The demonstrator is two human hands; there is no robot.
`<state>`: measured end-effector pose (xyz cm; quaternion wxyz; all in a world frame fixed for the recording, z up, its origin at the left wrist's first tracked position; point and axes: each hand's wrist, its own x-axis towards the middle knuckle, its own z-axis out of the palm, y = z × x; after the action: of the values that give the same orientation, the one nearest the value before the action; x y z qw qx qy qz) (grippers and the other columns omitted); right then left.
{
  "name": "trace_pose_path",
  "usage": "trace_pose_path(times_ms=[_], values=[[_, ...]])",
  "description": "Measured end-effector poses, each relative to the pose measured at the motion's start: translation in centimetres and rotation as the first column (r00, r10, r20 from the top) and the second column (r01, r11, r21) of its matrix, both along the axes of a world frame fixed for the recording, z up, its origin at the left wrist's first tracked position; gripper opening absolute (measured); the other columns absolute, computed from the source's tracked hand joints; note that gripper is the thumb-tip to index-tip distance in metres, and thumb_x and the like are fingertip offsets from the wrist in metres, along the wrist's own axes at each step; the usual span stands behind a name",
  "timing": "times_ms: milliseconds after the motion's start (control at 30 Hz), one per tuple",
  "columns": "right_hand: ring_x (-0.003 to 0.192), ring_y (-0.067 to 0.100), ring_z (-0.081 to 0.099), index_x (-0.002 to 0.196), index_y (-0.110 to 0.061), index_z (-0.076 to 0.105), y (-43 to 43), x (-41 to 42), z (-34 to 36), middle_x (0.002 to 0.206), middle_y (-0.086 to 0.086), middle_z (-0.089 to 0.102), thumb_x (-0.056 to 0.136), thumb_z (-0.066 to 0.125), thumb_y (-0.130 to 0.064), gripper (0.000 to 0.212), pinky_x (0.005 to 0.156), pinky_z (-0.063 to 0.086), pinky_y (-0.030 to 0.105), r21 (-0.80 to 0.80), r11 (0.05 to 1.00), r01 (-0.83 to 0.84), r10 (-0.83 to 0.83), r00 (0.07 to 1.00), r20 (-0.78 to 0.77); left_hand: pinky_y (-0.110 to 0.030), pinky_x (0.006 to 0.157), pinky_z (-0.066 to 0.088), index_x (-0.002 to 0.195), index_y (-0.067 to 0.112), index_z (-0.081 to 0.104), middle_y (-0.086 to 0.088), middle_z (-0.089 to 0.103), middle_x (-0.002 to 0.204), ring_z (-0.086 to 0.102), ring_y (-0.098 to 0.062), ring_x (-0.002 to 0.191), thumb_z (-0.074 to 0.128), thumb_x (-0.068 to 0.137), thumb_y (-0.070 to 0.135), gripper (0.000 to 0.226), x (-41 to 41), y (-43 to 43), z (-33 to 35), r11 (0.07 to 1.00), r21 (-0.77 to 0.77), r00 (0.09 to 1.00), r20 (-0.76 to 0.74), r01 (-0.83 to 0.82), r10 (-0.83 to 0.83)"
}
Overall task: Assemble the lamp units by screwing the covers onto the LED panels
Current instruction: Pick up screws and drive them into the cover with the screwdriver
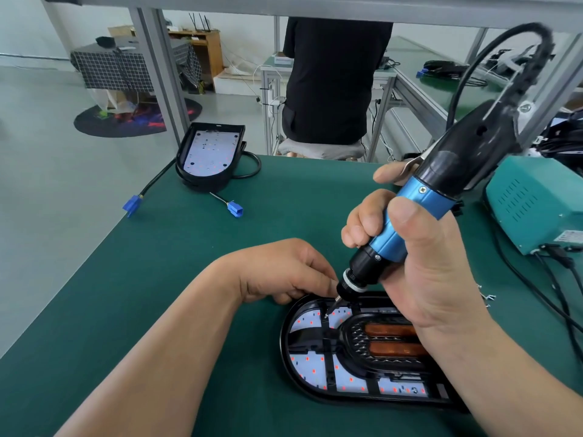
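A black oval lamp unit (318, 378) lies on the green mat in front of me, its white LED panel showing through a black cover with two amber strips (391, 339). My right hand (419, 263) grips a blue and black electric screwdriver (419, 200), tilted, with its bit tip on a screw (326, 316) at the cover's upper left. My left hand (284, 272) rests at the lamp's far-left rim, fingers curled beside the bit; what they touch is hidden.
A second lamp unit (209, 154) with bare LED panel sits at the mat's far left, its cables ending in blue connectors (235, 211). A teal power box (539, 203) stands at right with black cables. A seated person (331, 83) is beyond the table.
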<state>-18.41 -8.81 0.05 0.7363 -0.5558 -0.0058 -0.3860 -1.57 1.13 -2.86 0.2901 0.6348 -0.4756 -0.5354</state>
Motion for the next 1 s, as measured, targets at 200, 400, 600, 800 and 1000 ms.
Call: trace_pose_path(times_ms=[200,400,600,800,1000], values=[[0.062,0.024,0.055,0.114,-0.021,0.059,-0.09,-0.18,-0.07,0.074,0.002,0.052,0.093,0.062,-0.024,0.022,0.064,0.050,0.037,0.011,0.999,-0.040,0.040,0.999,-0.034,-0.023,0.044,0.016,0.089,0.012,0.077,0.005,0.027,0.056,0.019,-0.011,0.049,0.072,0.099,0.018,0.013,-0.18,0.04,0.23,1.000,-0.030,1.000,0.018,0.008,-0.007],[0.061,0.022,0.052,0.112,-0.021,0.059,0.02,0.21,0.00,0.074,0.001,0.052,0.088,0.083,-0.033,0.037,0.063,0.048,0.035,-0.001,0.990,-0.138,0.137,0.990,-0.019,-0.021,0.043,0.017,0.070,0.024,0.073,0.006,0.028,0.056,0.021,-0.010,0.048,0.071,0.098,0.016,0.030,-0.33,0.03,0.01,0.999,-0.052,0.999,0.034,0.011,-0.009],[0.061,0.021,0.050,0.110,-0.021,0.058,-0.37,0.28,-0.06,0.073,0.001,0.050,0.083,0.087,-0.038,0.044,0.063,0.048,0.036,0.028,0.986,-0.165,0.166,0.986,-0.018,-0.021,0.043,0.018,0.078,0.021,0.074,0.005,0.028,0.055,0.021,-0.011,0.048,0.071,0.098,0.014,0.021,-0.45,-0.06,0.06,0.999,-0.052,0.999,0.031,-0.008,0.009],[0.062,0.022,0.052,0.106,-0.018,0.058,-0.35,0.46,-0.08,0.075,0.003,0.053,0.088,0.083,-0.032,0.034,0.064,0.047,0.036,-0.020,0.966,-0.258,0.258,0.966,-0.014,-0.022,0.044,0.017,0.060,0.029,0.071,0.006,0.026,0.056,0.019,-0.010,0.048,0.069,0.099,0.013,0.043,-0.61,-0.07,0.21,0.999,-0.046,0.999,0.034,0.003,-0.001],[0.065,0.022,0.054,0.135,-0.017,0.060,-0.53,0.52,-0.14,0.074,0.001,0.055,0.086,0.084,-0.038,0.059,0.069,0.048,0.039,-0.045,0.972,-0.231,0.231,0.973,-0.013,-0.024,0.045,0.015,0.065,0.026,0.072,0.006,0.025,0.055,0.018,-0.011,0.049,0.070,0.099,0.017,0.035,-0.61,0.02,0.34,0.999,-0.040,0.999,0.037,-0.006,0.007]])
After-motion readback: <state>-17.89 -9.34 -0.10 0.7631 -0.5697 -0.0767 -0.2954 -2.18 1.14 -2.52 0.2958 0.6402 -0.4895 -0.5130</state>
